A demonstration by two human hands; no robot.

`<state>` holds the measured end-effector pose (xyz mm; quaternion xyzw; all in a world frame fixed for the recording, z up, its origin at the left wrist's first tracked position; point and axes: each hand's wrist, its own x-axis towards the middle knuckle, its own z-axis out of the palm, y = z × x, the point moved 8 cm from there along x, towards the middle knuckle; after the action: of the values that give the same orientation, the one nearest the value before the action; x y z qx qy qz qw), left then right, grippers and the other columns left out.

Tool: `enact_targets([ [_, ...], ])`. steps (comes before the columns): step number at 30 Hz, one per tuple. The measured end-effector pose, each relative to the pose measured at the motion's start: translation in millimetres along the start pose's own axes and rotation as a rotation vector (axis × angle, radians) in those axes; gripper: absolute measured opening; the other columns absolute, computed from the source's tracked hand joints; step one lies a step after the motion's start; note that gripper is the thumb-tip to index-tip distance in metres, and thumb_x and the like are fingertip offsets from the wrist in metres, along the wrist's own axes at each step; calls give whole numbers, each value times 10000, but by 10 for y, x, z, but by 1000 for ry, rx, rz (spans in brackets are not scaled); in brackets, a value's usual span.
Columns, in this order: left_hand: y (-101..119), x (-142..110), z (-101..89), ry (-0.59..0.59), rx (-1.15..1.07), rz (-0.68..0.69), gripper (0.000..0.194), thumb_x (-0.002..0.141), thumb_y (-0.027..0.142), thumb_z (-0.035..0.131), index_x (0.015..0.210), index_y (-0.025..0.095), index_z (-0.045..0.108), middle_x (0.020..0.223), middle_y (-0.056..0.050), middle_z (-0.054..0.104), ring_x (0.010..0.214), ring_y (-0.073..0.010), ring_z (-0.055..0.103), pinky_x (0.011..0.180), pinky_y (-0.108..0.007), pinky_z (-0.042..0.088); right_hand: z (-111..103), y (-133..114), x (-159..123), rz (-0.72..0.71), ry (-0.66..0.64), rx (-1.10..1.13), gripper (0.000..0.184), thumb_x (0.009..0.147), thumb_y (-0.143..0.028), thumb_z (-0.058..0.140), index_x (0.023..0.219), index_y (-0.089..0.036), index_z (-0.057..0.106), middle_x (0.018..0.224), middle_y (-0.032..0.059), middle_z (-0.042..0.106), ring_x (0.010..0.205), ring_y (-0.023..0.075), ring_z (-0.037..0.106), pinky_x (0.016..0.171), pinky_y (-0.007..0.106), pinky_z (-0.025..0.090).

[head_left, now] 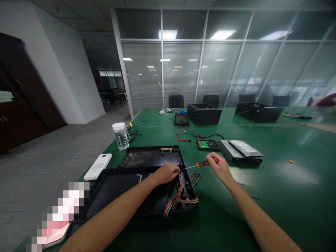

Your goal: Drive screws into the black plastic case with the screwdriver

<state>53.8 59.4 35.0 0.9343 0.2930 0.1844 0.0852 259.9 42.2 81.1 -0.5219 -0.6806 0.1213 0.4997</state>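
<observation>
My right hand (217, 166) is closed around the orange and black handle of a screwdriver (201, 163). Its thin shaft points left, toward the fingertips of my left hand (168, 173). Those fingers are pinched together at the edge of a black panel (115, 189), near the screwdriver's tip; what they hold is hidden. A bundle of striped ribbon wires (181, 197) lies over the panel's right end. Behind it sits a second black panel (149, 155) with a small brass-coloured part (166, 149) near its far edge.
A hard drive with a green board (206, 144) and a grey metal drive box (236, 150) sit beyond my right hand. At left stand a clear bottle (121, 136) and a white power-bank-like object (98, 167). Loose cables (186, 138) and two black computer cases (204, 114) (258, 112) lie farther back.
</observation>
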Motion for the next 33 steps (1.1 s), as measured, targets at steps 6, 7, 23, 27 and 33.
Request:
enact_targets([
  [6,-5,-7,1,6,-6,-17,164,815,149,516,919,161,642,871,-39,659,819,-157,589,785,-243,420,210,-148,-93,-98,-72,-70,273,832,-378,421,700,-178,552,616,-2,539,577,128,496,562,228,374],
  [7,-8,-6,10,1,-5,-16,168,819,153,514,923,162,645,885,-42,662,836,-160,590,798,-246,418,209,-154,-98,-102,-62,-79,273,833,-374,417,704,-177,555,621,1,548,580,130,503,565,229,377],
  [23,-1,-13,20,-12,-8,6,195,832,152,502,959,160,650,939,-49,668,880,-164,597,835,-252,420,192,-262,-120,-171,-75,-250,297,850,-385,384,704,-191,556,574,-11,536,523,116,493,550,222,354],
  [27,13,-8,19,-2,-6,4,197,831,142,497,954,161,650,930,-49,668,885,-169,596,840,-259,416,232,-437,-121,-202,-131,-349,320,863,-383,356,737,-191,579,606,7,577,552,124,526,570,223,351],
  [33,31,-5,21,-10,5,-32,156,813,139,513,879,159,652,866,-47,666,822,-170,596,768,-249,421,490,-1115,53,-206,-337,-780,431,870,-494,320,775,-188,609,696,75,654,661,187,595,574,248,320],
])
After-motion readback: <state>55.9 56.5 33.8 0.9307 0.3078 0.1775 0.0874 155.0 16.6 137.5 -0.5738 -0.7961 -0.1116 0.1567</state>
